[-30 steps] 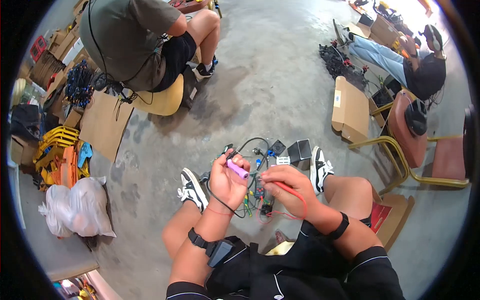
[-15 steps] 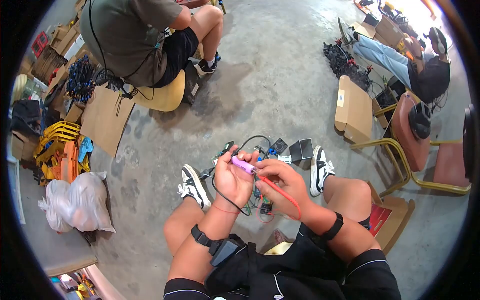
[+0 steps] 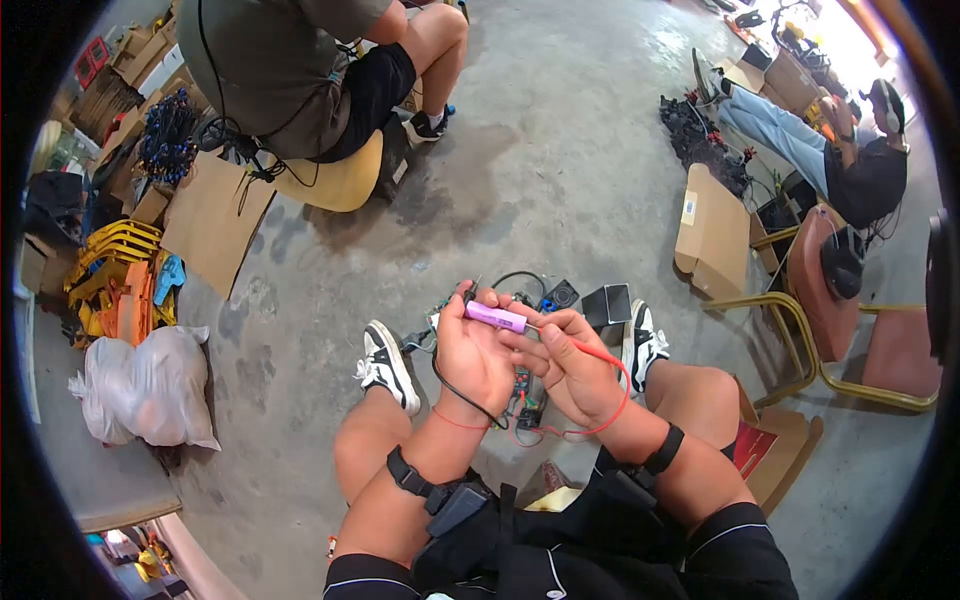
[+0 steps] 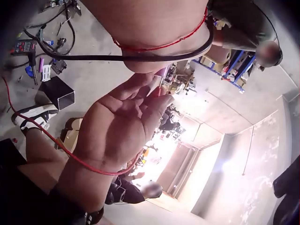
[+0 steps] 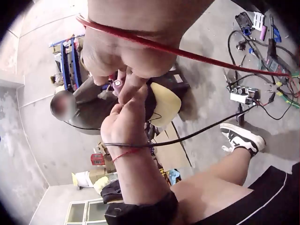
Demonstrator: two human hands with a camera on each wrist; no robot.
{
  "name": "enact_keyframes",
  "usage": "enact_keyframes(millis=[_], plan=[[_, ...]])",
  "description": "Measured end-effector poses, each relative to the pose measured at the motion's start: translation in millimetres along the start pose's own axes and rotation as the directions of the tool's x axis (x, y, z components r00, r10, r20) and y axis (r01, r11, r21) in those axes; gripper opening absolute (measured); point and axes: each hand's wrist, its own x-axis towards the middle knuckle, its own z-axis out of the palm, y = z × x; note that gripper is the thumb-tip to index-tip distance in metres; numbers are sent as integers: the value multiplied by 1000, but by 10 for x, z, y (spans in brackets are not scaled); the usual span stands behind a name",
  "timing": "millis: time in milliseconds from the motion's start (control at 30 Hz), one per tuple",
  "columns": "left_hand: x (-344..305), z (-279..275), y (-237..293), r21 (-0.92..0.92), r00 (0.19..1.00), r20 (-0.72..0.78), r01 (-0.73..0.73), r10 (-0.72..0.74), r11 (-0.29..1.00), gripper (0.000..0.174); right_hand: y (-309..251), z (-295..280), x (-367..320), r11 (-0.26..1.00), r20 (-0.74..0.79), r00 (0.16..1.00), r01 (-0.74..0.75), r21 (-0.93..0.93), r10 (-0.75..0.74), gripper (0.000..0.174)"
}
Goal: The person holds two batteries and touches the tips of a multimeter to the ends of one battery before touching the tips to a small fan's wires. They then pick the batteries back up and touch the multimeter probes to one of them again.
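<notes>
A purple cylindrical battery cell (image 3: 495, 317) lies crosswise in the fingers of my left hand (image 3: 470, 360), palm turned up. The same fingers hold a black test probe (image 3: 470, 293) at the cell's left end, and its black lead (image 4: 93, 58) loops past the wrist. My right hand (image 3: 585, 388) pinches a red test probe (image 3: 592, 350), its metal tip right at the cell's right end. From that probe a red lead (image 5: 187, 55) curves down past the right wrist. Between my feet lies a multimeter (image 3: 521, 382) on the floor, partly hidden by the hands.
By my right shoe stands an open black box (image 3: 606, 305). Another purple cell (image 5: 263, 32) and a small white-and-black device (image 5: 244, 95) lie on the floor. One person (image 3: 290, 80) sits ahead on the left, another (image 3: 865, 160) at far right. White plastic bags (image 3: 165, 385) stand left.
The cell has swung to nearly level in the left hand. My right hand has turned palm-up, its fingers reaching under the left hand's, with the red probe still at the cell's end.
</notes>
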Motion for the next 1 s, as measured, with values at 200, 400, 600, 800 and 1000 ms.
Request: enact_keyframes(millis=[200,400,600,800,1000], plan=[[14,-24,33,50,995,87,-42,38,998,22,-32,-25,41,997,7,997,73,16,-73,13],[52,-53,139,219,987,120,-132,108,967,24,-162,-59,41,997,18,997,77,-5,-77,14],[-29,62,319,678,941,251,-339,228,652,34,-349,-81,17,997,5,998,69,23,-69,16],[-59,-6,475,812,912,311,-401,266,423,51,-424,-162,-2,992,26,998,56,115,-59,24],[-58,-33,461,748,904,381,-424,192,512,49,-472,-212,-14,987,75,997,18,158,-31,25]])
